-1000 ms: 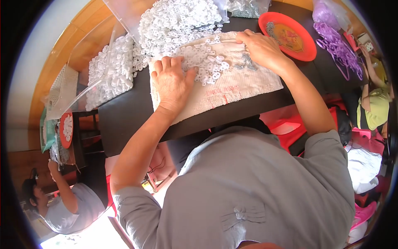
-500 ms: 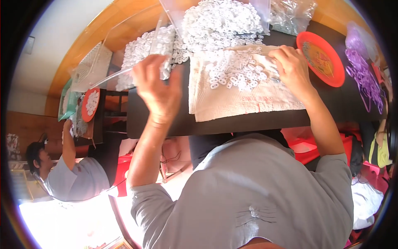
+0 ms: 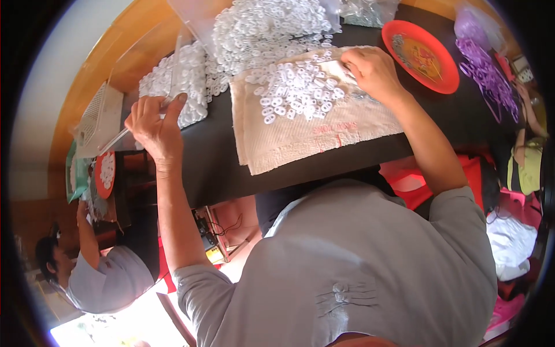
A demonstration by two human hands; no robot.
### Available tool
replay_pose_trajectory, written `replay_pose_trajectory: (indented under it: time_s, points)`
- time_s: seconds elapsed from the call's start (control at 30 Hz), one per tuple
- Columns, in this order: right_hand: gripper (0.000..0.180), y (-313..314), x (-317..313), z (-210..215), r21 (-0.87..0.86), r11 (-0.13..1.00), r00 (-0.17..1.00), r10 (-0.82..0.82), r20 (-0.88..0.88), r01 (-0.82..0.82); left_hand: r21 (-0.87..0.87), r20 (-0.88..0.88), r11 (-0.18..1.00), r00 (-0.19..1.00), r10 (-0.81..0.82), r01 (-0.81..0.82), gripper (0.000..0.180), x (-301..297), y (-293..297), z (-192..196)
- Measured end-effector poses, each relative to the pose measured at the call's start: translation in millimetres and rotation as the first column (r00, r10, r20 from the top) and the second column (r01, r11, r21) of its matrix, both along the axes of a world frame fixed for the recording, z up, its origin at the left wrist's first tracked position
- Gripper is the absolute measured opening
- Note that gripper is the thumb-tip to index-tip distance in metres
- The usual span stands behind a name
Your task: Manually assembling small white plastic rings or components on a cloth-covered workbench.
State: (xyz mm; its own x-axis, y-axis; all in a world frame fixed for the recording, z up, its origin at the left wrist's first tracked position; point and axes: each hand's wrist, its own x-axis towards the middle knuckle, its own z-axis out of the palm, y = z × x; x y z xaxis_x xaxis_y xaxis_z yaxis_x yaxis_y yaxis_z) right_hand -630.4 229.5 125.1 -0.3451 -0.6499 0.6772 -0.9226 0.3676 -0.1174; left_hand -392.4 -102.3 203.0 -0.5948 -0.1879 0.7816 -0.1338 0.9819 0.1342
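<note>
Small white plastic pieces with two holes (image 3: 300,89) lie in a loose heap on a folded beige towel (image 3: 289,144). My left hand (image 3: 155,124) is left of the towel, its fingers curled round the rim of a clear plastic bin (image 3: 118,139), with its thumb up. Inside this bin, more of the white pieces sit in a pile. Over the towel's far right part is my right hand (image 3: 373,72), fingers bent and pressed together. Something whitish shows under its fingertips, but what they hold is hidden. Thin grey bits lie on the towel beneath that hand.
A large heap of white pieces (image 3: 269,29) spills from a second clear bin at the back. Right of my right hand stands a red plate (image 3: 448,81), then purple cords (image 3: 488,72). A co-worker (image 3: 110,272) sits at far left by another red plate (image 3: 105,173).
My left hand has moved left and closed round the clear bin's rim. My right hand stays over the towel's far right part. The whole view has shifted a little.
</note>
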Motion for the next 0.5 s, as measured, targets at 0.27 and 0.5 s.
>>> replay_pose_trajectory:
  time_s: [0.27,0.5]
  points:
    - [0.008,3.5,-2.6,1.1,0.075,0.996,0.998,-0.047,-0.038,0.049,0.032,-0.041,0.997,0.997,0.066,-0.065,0.028,-14.9,30.9,-3.5]
    - [0.009,1.9,-0.5,1.3,0.082,0.994,0.998,-0.069,-0.003,0.069,0.096,-0.022,0.990,0.994,0.109,-0.106,0.026,-19.4,44.5,-5.6]
